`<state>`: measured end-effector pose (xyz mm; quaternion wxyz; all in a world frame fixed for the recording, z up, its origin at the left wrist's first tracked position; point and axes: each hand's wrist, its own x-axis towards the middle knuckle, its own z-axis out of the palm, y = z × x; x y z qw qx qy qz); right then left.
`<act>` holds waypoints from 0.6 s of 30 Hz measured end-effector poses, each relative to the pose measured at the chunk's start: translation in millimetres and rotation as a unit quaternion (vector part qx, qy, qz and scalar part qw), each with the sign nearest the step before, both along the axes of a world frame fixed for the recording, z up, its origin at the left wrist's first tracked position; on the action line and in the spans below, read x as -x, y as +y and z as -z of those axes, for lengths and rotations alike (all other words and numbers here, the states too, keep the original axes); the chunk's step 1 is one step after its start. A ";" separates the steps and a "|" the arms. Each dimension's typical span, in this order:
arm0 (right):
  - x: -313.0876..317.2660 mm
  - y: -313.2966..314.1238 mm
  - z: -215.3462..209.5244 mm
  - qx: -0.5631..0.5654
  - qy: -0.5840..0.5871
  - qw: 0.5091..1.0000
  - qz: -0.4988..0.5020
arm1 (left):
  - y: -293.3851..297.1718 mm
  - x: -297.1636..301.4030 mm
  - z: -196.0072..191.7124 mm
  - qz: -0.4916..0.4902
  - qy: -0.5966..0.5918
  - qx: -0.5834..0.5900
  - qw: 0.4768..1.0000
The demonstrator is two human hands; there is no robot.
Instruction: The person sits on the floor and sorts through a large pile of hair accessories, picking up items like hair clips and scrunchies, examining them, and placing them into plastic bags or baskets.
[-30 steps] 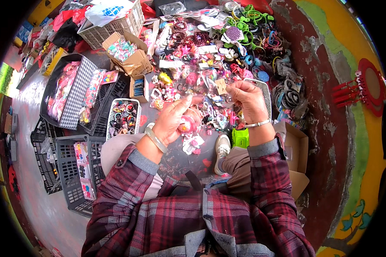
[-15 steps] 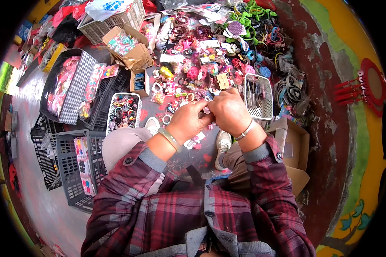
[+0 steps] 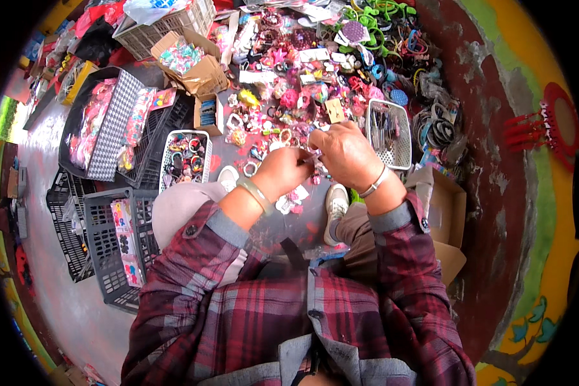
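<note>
My left hand (image 3: pixel 282 172), a pale bangle at its wrist, is closed with its fingertips pinched together. Close beside it, my right hand (image 3: pixel 350 154) has its fingers curled in and a silvery bangle behind it. A small pale purplish thing (image 3: pixel 312 158) shows between the two sets of fingertips; its kind is too small to make out, and both hands seem to touch it. Beneath and beyond them spreads a heap of colourful hair accessories (image 3: pixel 289 98), with a tan card (image 3: pixel 334 110) just past my right hand.
A white basket (image 3: pixel 392 158) of slim dark items stands right of my hands. Another white basket (image 3: pixel 165 161) of hair ties is at left, near a grey crate (image 3: pixel 103 257). An open cardboard box (image 3: pixel 445 212) lies by my right forearm. Green headbands (image 3: pixel 379 26) are piled far right.
My hands have drawn slightly apart, the left moving a little lower and left. The small purplish thing now shows between their fingertips. The whole view has shifted slightly.
</note>
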<state>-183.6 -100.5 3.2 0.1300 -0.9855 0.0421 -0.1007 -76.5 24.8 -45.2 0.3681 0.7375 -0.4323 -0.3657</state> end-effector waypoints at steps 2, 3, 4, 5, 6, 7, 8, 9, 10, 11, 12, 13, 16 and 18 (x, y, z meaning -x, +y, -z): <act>-0.3 0.8 2.3 0.002 -0.010 1.000 -0.018 | -1.7 -0.3 15.1 -0.010 0.059 0.006 0.998; -0.2 0.2 3.4 0.007 0.000 1.000 -0.022 | -3.8 -1.5 17.8 -0.009 0.102 -0.008 0.995; 0.0 -0.2 4.5 0.013 0.010 0.999 -0.027 | -4.3 -1.1 20.6 -0.008 0.146 -0.023 0.989; -1.2 -0.7 4.1 0.021 0.018 0.999 -0.033 | -5.5 0.5 21.5 -0.031 0.225 -0.015 0.974; -2.1 -0.4 1.5 0.030 -0.033 0.999 -0.023 | -5.1 1.4 21.8 -0.056 0.278 -0.003 0.959; -3.5 0.4 -3.7 0.039 -0.084 0.996 -0.013 | -4.4 1.8 21.6 -0.081 0.331 0.009 0.940; -5.9 -0.6 -7.8 0.050 -0.136 0.989 -0.003 | -5.2 1.0 14.7 -0.105 0.382 0.023 0.918; -7.9 -4.5 -8.9 0.024 -0.199 0.979 0.034 | -6.0 -3.8 -3.0 -0.121 0.425 -0.015 0.897; -8.9 -3.8 -13.8 0.018 -0.268 0.959 0.087 | -6.3 -5.5 -1.6 -0.160 0.483 0.030 0.861; -7.3 -5.7 -15.4 -0.023 -0.288 0.951 0.110 | -6.1 -9.5 -1.1 -0.199 0.534 0.077 0.818; -4.1 -7.6 -16.4 -0.064 -0.306 0.941 0.131 | -5.5 -13.9 -1.9 -0.235 0.580 0.124 0.770; -3.2 -5.6 -11.6 -0.130 -0.301 0.932 0.156 | -3.3 -19.8 -3.6 -0.216 0.605 0.140 0.753; -1.9 -5.7 9.1 -0.461 -0.107 0.861 0.186 | -5.2 -24.8 -11.9 -0.215 0.617 0.197 0.731; -7.3 4.0 14.1 -0.538 -0.083 0.823 0.162 | -4.6 -23.7 -11.7 -0.217 0.616 0.205 0.729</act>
